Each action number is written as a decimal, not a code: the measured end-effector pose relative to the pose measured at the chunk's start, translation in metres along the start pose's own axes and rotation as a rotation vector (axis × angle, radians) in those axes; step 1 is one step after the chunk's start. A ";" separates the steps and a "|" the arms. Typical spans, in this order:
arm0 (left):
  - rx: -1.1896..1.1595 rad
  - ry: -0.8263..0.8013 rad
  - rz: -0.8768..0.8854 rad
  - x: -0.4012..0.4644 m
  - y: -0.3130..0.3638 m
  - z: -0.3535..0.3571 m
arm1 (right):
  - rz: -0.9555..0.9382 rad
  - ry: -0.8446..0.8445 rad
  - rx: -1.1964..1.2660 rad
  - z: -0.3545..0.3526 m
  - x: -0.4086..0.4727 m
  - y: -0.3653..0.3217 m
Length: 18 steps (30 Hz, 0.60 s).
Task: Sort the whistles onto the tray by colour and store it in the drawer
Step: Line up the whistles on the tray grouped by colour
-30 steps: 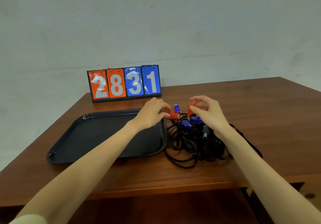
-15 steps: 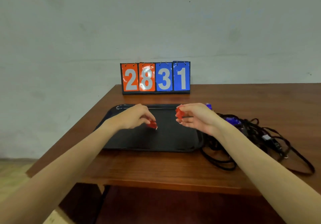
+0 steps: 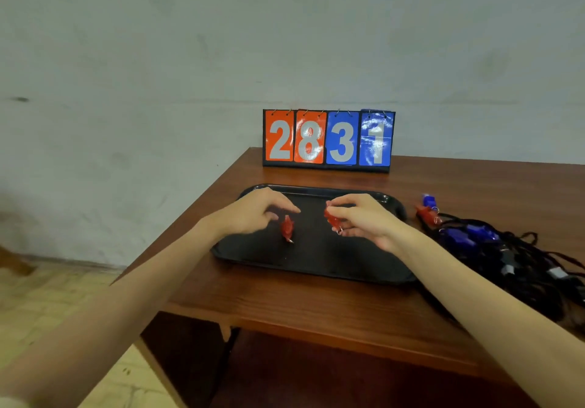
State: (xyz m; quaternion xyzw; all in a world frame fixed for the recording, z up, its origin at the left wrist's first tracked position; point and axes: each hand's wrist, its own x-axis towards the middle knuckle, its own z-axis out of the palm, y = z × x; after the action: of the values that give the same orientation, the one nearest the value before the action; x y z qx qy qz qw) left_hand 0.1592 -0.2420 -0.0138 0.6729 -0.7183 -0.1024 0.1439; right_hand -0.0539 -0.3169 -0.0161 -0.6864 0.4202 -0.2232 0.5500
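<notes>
A black tray (image 3: 319, 265) lies on the wooden table. My left hand (image 3: 253, 214) hovers over the tray's left half with its fingers apart. A red whistle (image 3: 287, 229) is on the tray just below those fingertips, apart from them. My right hand (image 3: 361, 221) is over the tray's middle, pinching a second red whistle (image 3: 330, 215) with a metal ring hanging under it. To the right of the tray lies a pile of whistles: one red whistle (image 3: 425, 213), several blue whistles (image 3: 459, 238) and tangled black lanyards (image 3: 522, 268).
A flip scoreboard (image 3: 327, 138) reading 2831 stands at the table's back edge, behind the tray. The table's left edge (image 3: 177, 252) runs close beside the tray, with tiled floor beyond it. A plain wall is behind.
Both hands carried red whistles from the pile to over the tray. My left hand has opened and its red whistle now lies on the tray. The view has swung left.
</notes>
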 end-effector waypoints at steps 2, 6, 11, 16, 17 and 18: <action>-0.051 0.164 -0.058 -0.009 0.001 0.002 | -0.027 0.053 -0.041 0.005 0.006 0.002; 0.126 0.246 0.035 -0.026 0.010 0.015 | -0.061 0.119 -0.026 0.012 0.013 0.005; 0.318 0.186 0.108 -0.025 0.010 0.031 | 0.014 0.073 0.084 0.019 0.021 0.004; 0.329 0.141 0.025 -0.011 -0.009 0.022 | -0.004 0.072 0.068 0.025 0.035 -0.001; 0.329 0.132 0.011 -0.008 -0.014 0.018 | -0.005 0.069 0.060 0.027 0.039 -0.002; 0.332 0.123 -0.003 -0.005 -0.019 0.014 | -0.006 0.066 0.047 0.030 0.043 -0.003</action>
State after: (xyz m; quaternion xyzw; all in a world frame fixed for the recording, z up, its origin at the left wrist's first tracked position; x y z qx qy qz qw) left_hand 0.1719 -0.2393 -0.0340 0.6935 -0.7142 0.0588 0.0743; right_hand -0.0063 -0.3348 -0.0288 -0.6667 0.4310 -0.2571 0.5510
